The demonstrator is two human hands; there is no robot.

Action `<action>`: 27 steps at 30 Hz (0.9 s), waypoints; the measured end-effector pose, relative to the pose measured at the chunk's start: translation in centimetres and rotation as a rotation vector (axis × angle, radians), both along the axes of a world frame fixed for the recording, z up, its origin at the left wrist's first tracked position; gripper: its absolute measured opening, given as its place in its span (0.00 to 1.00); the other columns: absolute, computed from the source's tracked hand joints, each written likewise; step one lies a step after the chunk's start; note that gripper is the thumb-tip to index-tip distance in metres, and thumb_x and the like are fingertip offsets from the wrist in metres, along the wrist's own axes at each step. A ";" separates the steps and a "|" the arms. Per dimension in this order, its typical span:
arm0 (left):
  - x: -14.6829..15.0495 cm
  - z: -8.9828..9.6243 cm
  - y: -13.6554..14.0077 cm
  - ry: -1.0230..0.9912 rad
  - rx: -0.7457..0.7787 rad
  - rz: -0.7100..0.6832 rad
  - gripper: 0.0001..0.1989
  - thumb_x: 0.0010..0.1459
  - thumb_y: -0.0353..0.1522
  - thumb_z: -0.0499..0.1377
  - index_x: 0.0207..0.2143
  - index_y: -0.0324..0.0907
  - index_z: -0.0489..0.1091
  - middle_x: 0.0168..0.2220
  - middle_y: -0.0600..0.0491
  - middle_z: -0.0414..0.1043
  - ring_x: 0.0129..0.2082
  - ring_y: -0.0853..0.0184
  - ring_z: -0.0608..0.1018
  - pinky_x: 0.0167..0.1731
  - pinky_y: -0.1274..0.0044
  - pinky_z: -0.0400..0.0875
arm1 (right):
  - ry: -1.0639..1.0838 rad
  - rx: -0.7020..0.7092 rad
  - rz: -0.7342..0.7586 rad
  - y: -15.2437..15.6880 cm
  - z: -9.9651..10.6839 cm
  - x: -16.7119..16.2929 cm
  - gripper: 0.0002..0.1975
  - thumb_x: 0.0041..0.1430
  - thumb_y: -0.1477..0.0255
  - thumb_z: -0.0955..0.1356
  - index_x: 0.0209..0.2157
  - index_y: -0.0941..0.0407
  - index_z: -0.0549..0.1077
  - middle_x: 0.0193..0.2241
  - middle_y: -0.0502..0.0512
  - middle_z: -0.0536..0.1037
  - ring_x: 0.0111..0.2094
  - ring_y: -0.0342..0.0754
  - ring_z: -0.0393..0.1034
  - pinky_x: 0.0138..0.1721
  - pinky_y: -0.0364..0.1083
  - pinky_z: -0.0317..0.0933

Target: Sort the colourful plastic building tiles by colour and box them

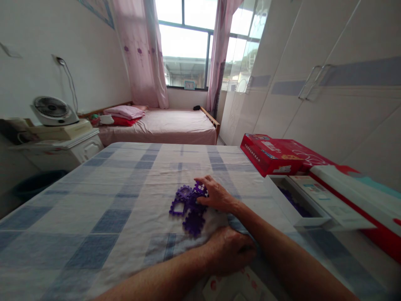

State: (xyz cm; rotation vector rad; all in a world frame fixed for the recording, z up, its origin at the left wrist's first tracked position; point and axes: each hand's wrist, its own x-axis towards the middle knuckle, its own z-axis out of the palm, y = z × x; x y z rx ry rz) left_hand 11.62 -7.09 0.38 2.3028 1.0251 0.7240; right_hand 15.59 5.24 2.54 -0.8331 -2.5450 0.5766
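My right hand (216, 195) reaches over a small cluster of purple plastic interlocking building pieces. Its thumb and fingers are closed on a windowed purple piece (201, 187) at the cluster's far right. Beside it lie a round-centred purple piece (184, 191), a square frame piece (178, 208) and a solid toothed panel (194, 223) nearer to me. Part of the cluster is covered by the right fingers. My left hand (232, 251) rests on the cloth under my right forearm, fingers curled in, and nothing shows in it. A white sheet with red prints (241, 284) lies partly under that hand.
A blue-and-white checked cloth (134, 196) covers the table. To the right are an open white box (308, 220) with purple pieces inside, a leaflet (328, 196) and a red box (271, 154). Beyond stand a bed (169, 125), a fan (52, 110) and a wardrobe (313, 108).
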 end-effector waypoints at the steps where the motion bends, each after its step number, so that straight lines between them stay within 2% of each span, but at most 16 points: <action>1: 0.0 0.0 0.0 0.000 0.003 0.004 0.09 0.55 0.30 0.54 0.29 0.41 0.74 0.24 0.54 0.75 0.22 0.72 0.73 0.25 0.82 0.63 | 0.015 0.006 -0.006 -0.2 0.0 0.0 0.35 0.48 0.72 0.68 0.59 0.58 0.57 0.50 0.60 0.65 0.49 0.49 0.62 0.51 0.48 0.57; 4: -0.1 0.2 0.0 -0.015 0.007 -0.004 0.08 0.55 0.29 0.54 0.29 0.40 0.74 0.24 0.54 0.75 0.22 0.72 0.73 0.25 0.82 0.63 | 0.014 -0.011 -0.026 -0.9 0.2 -0.1 0.38 0.51 0.66 0.67 0.61 0.57 0.51 0.54 0.62 0.63 0.53 0.52 0.59 0.53 0.51 0.55; 7: -0.1 0.2 0.0 -0.031 0.014 -0.020 0.08 0.55 0.30 0.55 0.31 0.39 0.74 0.26 0.53 0.76 0.24 0.70 0.75 0.27 0.81 0.64 | -0.068 0.015 -0.002 -1.7 0.6 -0.1 0.48 0.44 0.55 0.71 0.62 0.54 0.49 0.56 0.61 0.61 0.54 0.56 0.59 0.53 0.55 0.54; 9: -0.1 0.0 0.1 -0.027 0.045 -0.024 0.09 0.56 0.30 0.54 0.32 0.39 0.74 0.28 0.51 0.77 0.27 0.68 0.77 0.28 0.80 0.65 | -0.119 0.075 0.016 -2.1 0.7 -0.1 0.51 0.40 0.55 0.73 0.62 0.53 0.48 0.55 0.61 0.61 0.52 0.57 0.59 0.52 0.55 0.54; 15: 0.2 -0.4 0.1 0.006 0.069 -0.003 0.08 0.54 0.28 0.55 0.30 0.39 0.75 0.28 0.51 0.78 0.26 0.68 0.77 0.27 0.80 0.64 | -0.130 0.154 0.058 -2.5 1.0 -0.3 0.39 0.48 0.71 0.68 0.61 0.56 0.50 0.48 0.59 0.66 0.47 0.50 0.63 0.48 0.47 0.59; 18: 0.2 -0.3 0.1 0.000 0.095 0.001 0.07 0.53 0.29 0.56 0.28 0.39 0.75 0.26 0.52 0.77 0.24 0.70 0.75 0.25 0.81 0.61 | -0.149 0.232 0.091 -2.8 1.4 -0.3 0.35 0.49 0.76 0.65 0.60 0.57 0.53 0.46 0.59 0.67 0.47 0.49 0.63 0.49 0.47 0.58; 21: 0.2 -0.1 0.2 0.012 0.106 -0.003 0.07 0.53 0.29 0.57 0.24 0.38 0.73 0.22 0.53 0.75 0.21 0.72 0.72 0.22 0.82 0.58 | -0.193 0.285 0.089 -2.6 1.6 -0.3 0.27 0.55 0.79 0.60 0.58 0.55 0.56 0.43 0.57 0.70 0.43 0.47 0.66 0.47 0.45 0.59; 24: 0.1 0.1 0.2 0.013 0.083 -0.011 0.08 0.53 0.28 0.56 0.23 0.38 0.72 0.21 0.54 0.74 0.19 0.74 0.71 0.22 0.82 0.59 | -0.211 0.303 0.066 -2.0 1.4 -0.2 0.22 0.62 0.73 0.59 0.57 0.55 0.57 0.42 0.57 0.70 0.41 0.47 0.67 0.45 0.45 0.60; 27: 0.1 0.0 0.2 0.012 0.058 -0.017 0.08 0.54 0.28 0.55 0.25 0.39 0.73 0.22 0.55 0.74 0.19 0.74 0.71 0.23 0.83 0.60 | -0.208 0.329 0.154 -1.5 1.1 0.0 0.30 0.59 0.59 0.64 0.59 0.56 0.55 0.45 0.59 0.69 0.46 0.50 0.65 0.48 0.47 0.59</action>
